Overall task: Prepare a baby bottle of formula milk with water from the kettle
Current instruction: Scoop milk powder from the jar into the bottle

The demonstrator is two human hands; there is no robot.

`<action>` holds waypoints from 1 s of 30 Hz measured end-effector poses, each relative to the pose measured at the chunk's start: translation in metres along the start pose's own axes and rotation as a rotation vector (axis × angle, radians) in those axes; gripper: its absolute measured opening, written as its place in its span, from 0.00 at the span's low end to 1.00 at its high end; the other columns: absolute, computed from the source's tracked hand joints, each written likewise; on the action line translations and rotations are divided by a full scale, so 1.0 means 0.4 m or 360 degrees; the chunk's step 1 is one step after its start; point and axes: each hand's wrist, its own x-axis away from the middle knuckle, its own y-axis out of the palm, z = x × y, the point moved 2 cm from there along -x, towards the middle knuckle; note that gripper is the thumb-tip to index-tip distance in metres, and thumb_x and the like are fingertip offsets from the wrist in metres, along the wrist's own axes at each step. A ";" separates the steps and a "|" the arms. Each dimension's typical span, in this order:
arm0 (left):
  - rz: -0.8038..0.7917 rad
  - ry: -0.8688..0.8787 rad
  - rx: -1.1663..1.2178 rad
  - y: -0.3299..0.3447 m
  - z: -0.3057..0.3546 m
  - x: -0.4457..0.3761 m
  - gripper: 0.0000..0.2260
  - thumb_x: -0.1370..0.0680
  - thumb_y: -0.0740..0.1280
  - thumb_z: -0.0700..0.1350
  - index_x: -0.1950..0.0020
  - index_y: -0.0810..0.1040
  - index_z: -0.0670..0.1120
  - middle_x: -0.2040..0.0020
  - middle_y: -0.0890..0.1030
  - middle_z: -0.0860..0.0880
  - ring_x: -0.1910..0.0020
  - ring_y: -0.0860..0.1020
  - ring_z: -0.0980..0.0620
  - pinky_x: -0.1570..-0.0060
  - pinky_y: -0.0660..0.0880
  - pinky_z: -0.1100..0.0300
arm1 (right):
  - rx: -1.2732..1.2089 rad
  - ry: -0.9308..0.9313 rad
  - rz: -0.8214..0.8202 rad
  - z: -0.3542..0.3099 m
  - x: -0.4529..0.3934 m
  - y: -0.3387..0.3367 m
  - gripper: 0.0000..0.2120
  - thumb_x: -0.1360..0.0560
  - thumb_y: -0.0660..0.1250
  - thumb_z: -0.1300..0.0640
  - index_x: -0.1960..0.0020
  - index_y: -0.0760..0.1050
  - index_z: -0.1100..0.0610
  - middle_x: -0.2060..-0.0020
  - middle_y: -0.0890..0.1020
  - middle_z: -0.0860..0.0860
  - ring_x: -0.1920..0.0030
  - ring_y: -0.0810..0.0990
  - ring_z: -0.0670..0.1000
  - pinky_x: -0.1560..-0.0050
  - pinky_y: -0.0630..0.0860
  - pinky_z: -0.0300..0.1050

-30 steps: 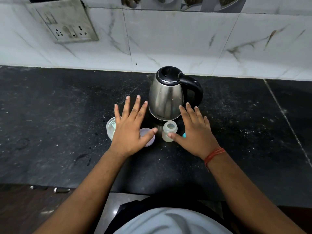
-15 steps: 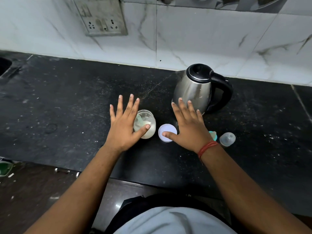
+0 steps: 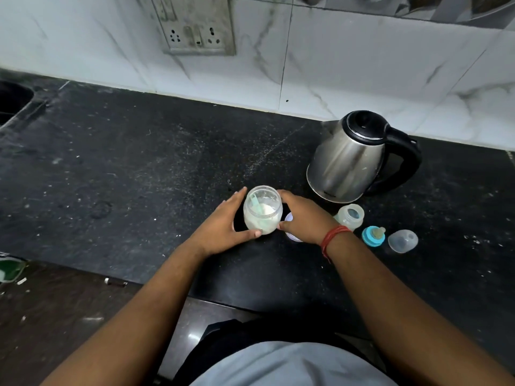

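A clear open jar of white formula powder [image 3: 262,211] with a pale green scoop inside stands on the black counter [image 3: 139,174]. My left hand [image 3: 223,227] cups its left side, thumb against its base. My right hand [image 3: 303,218] cups its right side. The jar's white lid [image 3: 291,234] lies partly hidden under my right hand. To the right stand the open baby bottle [image 3: 349,216], its blue ring with teat [image 3: 373,235] and the clear cap [image 3: 403,240]. The steel kettle [image 3: 351,157] with black lid and handle stands behind them.
A white marble-tile wall with a socket plate [image 3: 195,29] rises behind the counter. A sink edge [image 3: 14,98] shows at the far left. The counter's front edge runs below my forearms, with a dark floor below.
Both hands were flat on the counter; they have closed in around the jar from either side. The view has swung left, so the kettle and bottle parts now sit to the right.
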 end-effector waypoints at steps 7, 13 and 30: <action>0.0116 0.0123 0.0330 0.030 0.008 -0.026 0.41 0.29 0.81 0.50 0.23 0.63 0.57 0.28 0.71 0.62 0.27 0.70 0.61 0.26 0.65 0.59 | -0.0157 0.0071 0.0047 0.004 -0.013 0.017 0.31 0.27 0.74 0.55 0.27 0.67 0.47 0.32 0.78 0.51 0.32 0.76 0.53 0.32 0.72 0.55; 0.0308 0.0147 0.0277 0.041 0.030 -0.033 0.41 0.32 0.83 0.51 0.24 0.67 0.53 0.30 0.72 0.57 0.31 0.71 0.63 0.33 0.66 0.69 | -0.0371 0.0051 0.0222 0.013 0.011 -0.003 0.27 0.26 0.66 0.62 0.28 0.70 0.53 0.32 0.78 0.52 0.32 0.76 0.52 0.31 0.72 0.54; 0.0587 0.0664 -0.0347 0.113 0.253 -0.075 0.39 0.28 0.74 0.59 0.25 0.67 0.40 0.30 0.72 0.42 0.29 0.69 0.44 0.26 0.57 0.65 | -0.0183 0.0115 0.0478 0.057 0.099 -0.121 0.21 0.26 0.72 0.53 0.33 0.79 0.50 0.23 0.66 0.49 0.24 0.60 0.53 0.24 0.60 0.47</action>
